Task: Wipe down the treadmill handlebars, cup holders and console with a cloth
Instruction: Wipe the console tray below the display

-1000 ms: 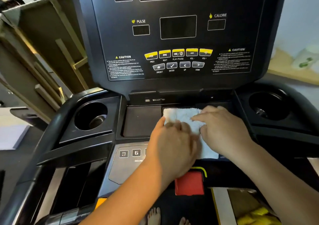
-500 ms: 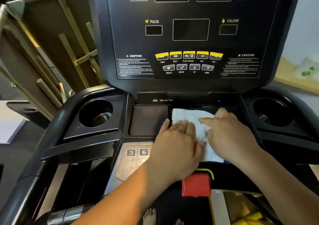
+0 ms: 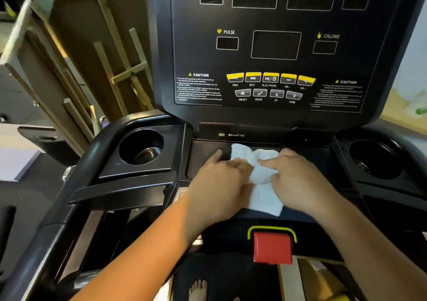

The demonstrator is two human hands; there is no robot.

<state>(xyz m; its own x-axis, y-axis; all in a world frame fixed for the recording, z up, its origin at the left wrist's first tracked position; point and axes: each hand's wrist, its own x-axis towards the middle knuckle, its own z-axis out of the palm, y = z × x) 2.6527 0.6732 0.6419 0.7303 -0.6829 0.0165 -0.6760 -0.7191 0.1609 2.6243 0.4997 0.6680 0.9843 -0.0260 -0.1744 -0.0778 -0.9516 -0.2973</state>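
1. Left hand (image 3: 219,185): fingers curled onto the white cloth (image 3: 265,199) at its left edge, thumb out on the tray (image 3: 203,162).
2. Right hand (image 3: 300,180): index straight across it, other fingers curled into the bunched-up fold.
3. Cloth's sitting in that middle tray under the console (image 3: 277,106), between the left cup holder (image 3: 129,148) and right cup holder (image 3: 379,162).

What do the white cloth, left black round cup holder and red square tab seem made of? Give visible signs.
White cloth: likely cotton terry, matte; nubby pile, soft folds.
Left black round cup holder: probably moulded plastic, semi-gloss; smooth, highlights on rim.
Red square tab: seemingly plastic, satin; flat, crisp edges.
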